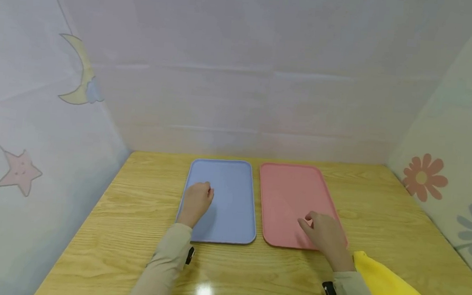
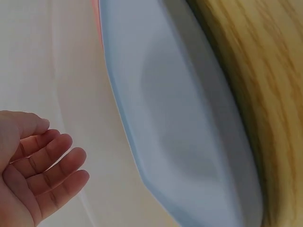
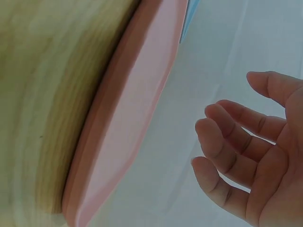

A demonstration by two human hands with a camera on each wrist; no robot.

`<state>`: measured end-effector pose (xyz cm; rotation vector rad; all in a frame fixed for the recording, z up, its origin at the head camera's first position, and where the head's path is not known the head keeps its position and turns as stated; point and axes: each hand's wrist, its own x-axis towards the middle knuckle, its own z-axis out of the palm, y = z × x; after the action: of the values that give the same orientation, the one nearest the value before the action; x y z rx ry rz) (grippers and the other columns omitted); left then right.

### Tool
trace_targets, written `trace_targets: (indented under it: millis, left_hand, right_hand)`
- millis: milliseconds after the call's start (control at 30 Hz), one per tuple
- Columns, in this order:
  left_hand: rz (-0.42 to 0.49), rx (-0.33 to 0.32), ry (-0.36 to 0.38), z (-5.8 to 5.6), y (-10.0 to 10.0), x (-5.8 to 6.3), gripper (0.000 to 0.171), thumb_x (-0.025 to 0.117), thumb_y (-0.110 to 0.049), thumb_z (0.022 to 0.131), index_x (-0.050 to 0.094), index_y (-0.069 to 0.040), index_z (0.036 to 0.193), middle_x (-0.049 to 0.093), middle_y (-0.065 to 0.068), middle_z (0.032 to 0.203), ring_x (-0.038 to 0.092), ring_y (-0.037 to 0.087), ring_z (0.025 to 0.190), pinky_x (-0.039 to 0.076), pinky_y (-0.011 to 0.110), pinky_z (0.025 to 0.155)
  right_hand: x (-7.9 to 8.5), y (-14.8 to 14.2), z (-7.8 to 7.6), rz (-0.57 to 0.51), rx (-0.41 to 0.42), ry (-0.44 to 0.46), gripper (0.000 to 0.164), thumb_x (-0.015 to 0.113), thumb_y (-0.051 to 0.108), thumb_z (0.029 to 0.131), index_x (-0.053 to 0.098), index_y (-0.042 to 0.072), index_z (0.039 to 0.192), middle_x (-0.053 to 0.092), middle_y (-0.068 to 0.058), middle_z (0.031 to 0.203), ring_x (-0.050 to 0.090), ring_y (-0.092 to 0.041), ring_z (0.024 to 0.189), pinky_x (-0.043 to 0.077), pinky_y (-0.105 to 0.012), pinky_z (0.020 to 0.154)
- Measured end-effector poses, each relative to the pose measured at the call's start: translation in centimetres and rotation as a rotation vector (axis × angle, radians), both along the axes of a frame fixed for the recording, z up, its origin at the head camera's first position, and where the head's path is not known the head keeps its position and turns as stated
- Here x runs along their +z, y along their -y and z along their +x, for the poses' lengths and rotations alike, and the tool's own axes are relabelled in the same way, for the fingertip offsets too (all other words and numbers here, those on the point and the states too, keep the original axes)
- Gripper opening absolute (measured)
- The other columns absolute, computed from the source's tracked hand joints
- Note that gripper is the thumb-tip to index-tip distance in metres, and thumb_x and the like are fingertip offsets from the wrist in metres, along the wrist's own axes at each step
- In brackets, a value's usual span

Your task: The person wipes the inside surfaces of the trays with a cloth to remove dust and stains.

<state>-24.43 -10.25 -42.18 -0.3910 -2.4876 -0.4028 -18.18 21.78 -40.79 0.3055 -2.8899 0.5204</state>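
Note:
Two flat trays lie side by side on the wooden table point(image 1: 137, 214): a blue tray point(image 1: 231, 198) on the left and a pink tray point(image 1: 286, 194) on the right. Both are bare. My left hand point(image 1: 204, 192) is over the blue tray's left side, its fingers loosely curled and holding nothing. In the left wrist view the left hand point(image 2: 47, 161) is relaxed, apart from the blue tray point(image 2: 189, 118). My right hand point(image 1: 311, 219) is over the pink tray's near right corner. In the right wrist view the right hand point(image 3: 236, 142) is relaxed and empty beside the pink tray point(image 3: 137, 118).
A yellow bag point(image 1: 388, 287) with a black strap lies at the table's near right corner, by my right sleeve. Pale printed curtains close in the table on the left, back and right. Bare wood shows to the left of the blue tray and near the front edge.

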Motion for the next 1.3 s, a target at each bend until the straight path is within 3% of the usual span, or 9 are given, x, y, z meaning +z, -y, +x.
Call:
trace_targets:
  millis: [200, 367, 500, 767, 867, 1033, 1300]
  left_hand:
    - [0.056, 0.022, 0.051, -0.5, 0.8, -0.1, 0.015, 0.065, -0.004, 0.076, 0.056, -0.001, 0.065, 0.055, 0.009, 0.057, 0.053, 0.022, 0.05, 0.043, 0.033, 0.046]
    - [0.102, 0.055, 0.04, -1.1, 1.6, 0.3, 0.017, 0.065, -0.001, 0.073, 0.053, 0.0, 0.062, 0.053, 0.012, 0.056, 0.052, 0.028, 0.049, 0.042, 0.038, 0.046]
    - [0.118, 0.066, 0.072, -1.9, 2.3, 0.3, 0.018, 0.064, 0.001, 0.073, 0.051, 0.0, 0.06, 0.053, 0.013, 0.055, 0.052, 0.029, 0.051, 0.041, 0.039, 0.048]
    - [0.03, 0.098, 0.241, -4.8, 4.0, -0.2, 0.026, 0.059, -0.001, 0.077, 0.044, -0.004, 0.057, 0.044, 0.007, 0.051, 0.037, 0.017, 0.048, 0.038, 0.034, 0.043]
    - [0.015, 0.114, 0.306, -5.5, 4.7, -0.4, 0.021, 0.059, -0.002, 0.078, 0.048, -0.002, 0.061, 0.049, 0.01, 0.055, 0.043, 0.019, 0.049, 0.041, 0.035, 0.045]
    - [0.025, 0.133, 0.385, -6.0, 5.5, -0.8, 0.01, 0.057, 0.0, 0.078, 0.053, 0.002, 0.068, 0.057, 0.016, 0.065, 0.054, 0.026, 0.057, 0.044, 0.038, 0.049]
    - [-0.045, 0.135, 0.37, -5.9, 5.7, -2.4, 0.005, 0.052, 0.005, 0.078, 0.055, 0.005, 0.074, 0.058, 0.02, 0.068, 0.058, 0.033, 0.059, 0.046, 0.041, 0.048]
  right_hand:
    - [-0.3, -0.9, 1.8, -0.005, -0.028, 0.055, 0.027, 0.06, 0.025, 0.085, 0.062, -0.001, 0.092, 0.053, 0.0, 0.063, 0.045, -0.01, 0.051, 0.038, -0.027, 0.046]
    - [-0.5, -1.0, 2.9, -0.014, -0.047, 0.089, 0.029, 0.059, 0.028, 0.086, 0.062, 0.0, 0.094, 0.051, 0.002, 0.062, 0.043, -0.01, 0.05, 0.036, -0.026, 0.043]
    - [-0.6, -1.0, 3.3, 0.005, -0.06, 0.078, 0.029, 0.06, 0.029, 0.085, 0.062, 0.001, 0.093, 0.05, 0.002, 0.061, 0.042, -0.01, 0.05, 0.036, -0.026, 0.043]
    - [-0.9, -1.1, 3.2, 0.011, -0.051, 0.059, 0.028, 0.061, 0.029, 0.084, 0.063, 0.003, 0.093, 0.049, 0.004, 0.059, 0.041, -0.009, 0.048, 0.035, -0.026, 0.041]
    - [-0.9, -1.0, 3.3, 0.01, -0.046, 0.076, 0.028, 0.061, 0.03, 0.084, 0.063, 0.003, 0.093, 0.049, 0.004, 0.06, 0.042, -0.009, 0.049, 0.035, -0.026, 0.041]
    - [-1.0, -0.9, 3.4, 0.007, -0.041, 0.093, 0.03, 0.06, 0.031, 0.085, 0.063, 0.002, 0.094, 0.049, 0.004, 0.06, 0.042, -0.01, 0.049, 0.035, -0.026, 0.042]
    - [-1.4, -0.8, 3.3, 0.006, -0.045, 0.09, 0.029, 0.06, 0.03, 0.084, 0.063, 0.003, 0.095, 0.049, 0.005, 0.059, 0.041, -0.009, 0.049, 0.034, -0.025, 0.04]
